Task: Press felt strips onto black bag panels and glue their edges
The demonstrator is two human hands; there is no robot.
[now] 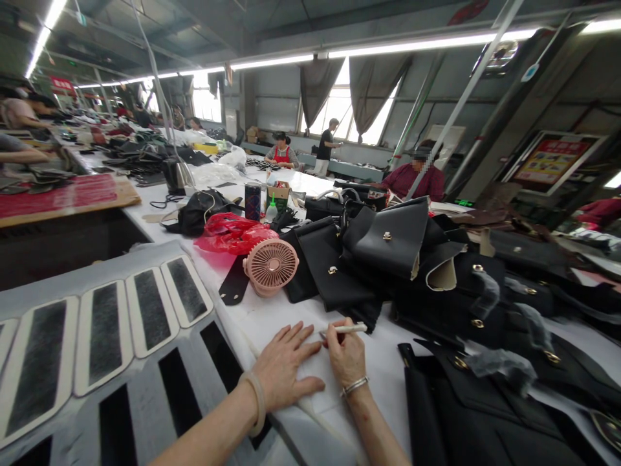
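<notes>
The left hand (291, 369) lies flat with its fingers spread on the white cloth-covered surface (255, 317), low in the middle of the frame. Just beside it, the right hand (346, 356) pinches one thin white pen (355, 328), its tip pointing left. I can't tell if the tip touches down. Each wrist wears one band: a pale round bangle (261, 401) and a silver metal bracelet (354, 387).

In the middle sit one round pink plastic fan (272, 266) and one crumpled red plastic bag (233, 233). At left, four whole black panels with white rims (99, 330) lie in a row, plus part of a fifth. Black leathery bags (466, 408) fill the right, too heaped to count.
</notes>
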